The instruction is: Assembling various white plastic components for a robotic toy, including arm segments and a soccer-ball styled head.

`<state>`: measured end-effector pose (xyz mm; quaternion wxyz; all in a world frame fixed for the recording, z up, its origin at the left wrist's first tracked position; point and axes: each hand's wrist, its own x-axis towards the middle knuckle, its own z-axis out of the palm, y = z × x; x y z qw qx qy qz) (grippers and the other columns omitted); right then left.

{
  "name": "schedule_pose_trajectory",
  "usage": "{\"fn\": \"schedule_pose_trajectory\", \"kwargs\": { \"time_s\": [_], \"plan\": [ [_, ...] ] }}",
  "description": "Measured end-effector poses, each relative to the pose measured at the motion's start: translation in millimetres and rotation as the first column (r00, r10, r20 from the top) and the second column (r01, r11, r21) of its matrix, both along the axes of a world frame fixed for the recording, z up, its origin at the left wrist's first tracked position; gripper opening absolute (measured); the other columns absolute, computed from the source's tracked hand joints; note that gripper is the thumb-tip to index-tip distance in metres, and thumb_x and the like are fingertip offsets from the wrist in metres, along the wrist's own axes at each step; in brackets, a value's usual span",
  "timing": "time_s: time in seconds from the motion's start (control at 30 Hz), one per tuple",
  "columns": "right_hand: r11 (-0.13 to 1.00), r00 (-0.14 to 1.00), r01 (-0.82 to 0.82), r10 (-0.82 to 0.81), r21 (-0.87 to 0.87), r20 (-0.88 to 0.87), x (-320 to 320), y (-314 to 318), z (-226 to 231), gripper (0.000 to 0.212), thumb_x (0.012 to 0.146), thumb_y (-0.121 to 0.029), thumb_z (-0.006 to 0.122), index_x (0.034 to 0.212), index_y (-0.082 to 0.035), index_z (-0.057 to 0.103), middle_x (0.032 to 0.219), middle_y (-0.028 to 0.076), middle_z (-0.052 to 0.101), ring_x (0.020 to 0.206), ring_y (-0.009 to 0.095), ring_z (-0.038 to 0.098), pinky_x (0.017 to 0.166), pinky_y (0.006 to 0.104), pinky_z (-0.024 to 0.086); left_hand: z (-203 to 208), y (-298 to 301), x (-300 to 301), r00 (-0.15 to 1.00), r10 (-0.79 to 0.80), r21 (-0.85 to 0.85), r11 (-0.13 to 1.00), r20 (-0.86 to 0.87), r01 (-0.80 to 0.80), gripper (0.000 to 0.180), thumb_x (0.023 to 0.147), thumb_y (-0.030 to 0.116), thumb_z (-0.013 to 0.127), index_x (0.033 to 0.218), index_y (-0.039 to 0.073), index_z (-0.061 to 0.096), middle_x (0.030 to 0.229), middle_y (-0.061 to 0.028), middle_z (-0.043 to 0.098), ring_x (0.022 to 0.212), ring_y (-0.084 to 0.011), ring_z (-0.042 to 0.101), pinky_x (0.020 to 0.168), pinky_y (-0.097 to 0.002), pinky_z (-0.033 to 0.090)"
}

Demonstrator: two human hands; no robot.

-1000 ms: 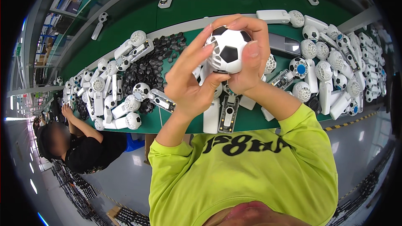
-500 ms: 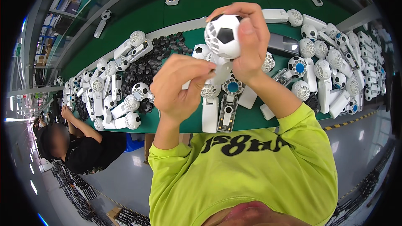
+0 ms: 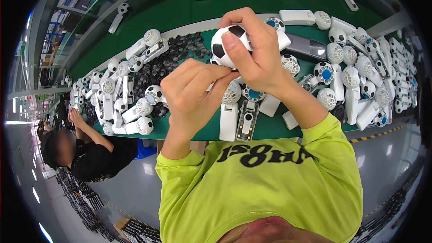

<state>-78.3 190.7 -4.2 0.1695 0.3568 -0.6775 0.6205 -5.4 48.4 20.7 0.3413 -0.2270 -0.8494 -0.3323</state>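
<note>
My right hand (image 3: 256,49) grips a white ball with black pentagon patches (image 3: 219,49), patterned like a football. Its thumb presses on the front of the ball and the fingers wrap over the top. Just below, my left hand (image 3: 191,92) is closed in a pinch, fingertips touching the ball's underside. A sliver of a small black piece (image 3: 235,70) shows at those fingertips, mostly hidden. Under the hands lie a white handle with a lattice ball head (image 3: 228,119) and an opened handle with its inner parts bare (image 3: 246,121). A loose pile of small black pieces (image 3: 155,69) spreads beyond my left hand.
Many ball-headed white handles crowd the green table at left (image 3: 108,103) and right (image 3: 353,76). A grey device (image 3: 306,47) lies behind my right forearm. Farther back, a green belt (image 3: 157,13) carries several handles. At left sits a co-worker in black (image 3: 101,155).
The ball has turned in my right hand and come slightly lower and to the left. My left fingertips have moved up against its underside. The co-worker's hands have shifted slightly.
</note>
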Motion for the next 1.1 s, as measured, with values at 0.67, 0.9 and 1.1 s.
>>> {"fn": "schedule_pose_trajectory", "kwargs": {
  "time_s": [0.67, 0.9, 1.1],
  "plan": [
    [0.982, 0.98, -0.182, 0.186, -0.053, 0.075, -2.0, -6.7, 7.9, 0.032, 0.092, -0.03, 0.059, 0.101, 0.0, 0.053, 0.085, 0.008, 0.062, 0.075, 0.018, 0.061, 0.067, 0.0305, 0.048, -8.5, -18.4, -21.8, 0.975, -0.174, 0.189, 0.971, 0.141, 0.146, 0.063, 0.059, 0.017, 0.089, 0.114, -0.001, 0.064, 0.095, -0.0147, 0.069, 0.074, -0.0264, 0.067, 0.06, -0.0303, 0.054],
    [0.716, 0.906, 0.289, 0.011, 0.636, -0.423, -87.3, 10.6, 66.8, 0.039, 0.078, -0.036, 0.07, 0.104, -0.01, 0.057, 0.095, 0.011, 0.064, 0.083, 0.035, 0.065, 0.07, 0.044, 0.052, -2.3, -22.7, -79.3, 0.992, 0.094, 0.045, 0.994, 0.088, -0.098, 0.047, 0.074, 0.01, 0.078, 0.118, -0.001, 0.064, 0.101, -0.015, 0.07, 0.086, -0.0277, 0.067, 0.075, -0.0335, 0.053],
    [0.149, 0.677, 0.725, -0.333, 0.672, -0.656, -257.8, 229.2, -15.5, 0.041, 0.083, -0.045, 0.064, 0.11, -0.013, 0.059, 0.11, 0.014, 0.06, 0.092, 0.039, 0.064, 0.078, 0.0473, 0.053, -56.3, -39.2, -67.8, 0.972, 0.216, 0.033, 0.975, 0.086, -0.22, 0.024, 0.083, 0.003, 0.071, 0.106, -0.002, 0.068, 0.094, -0.0134, 0.071, 0.08, -0.0223, 0.067, 0.072, -0.0309, 0.053]
  ]
}}
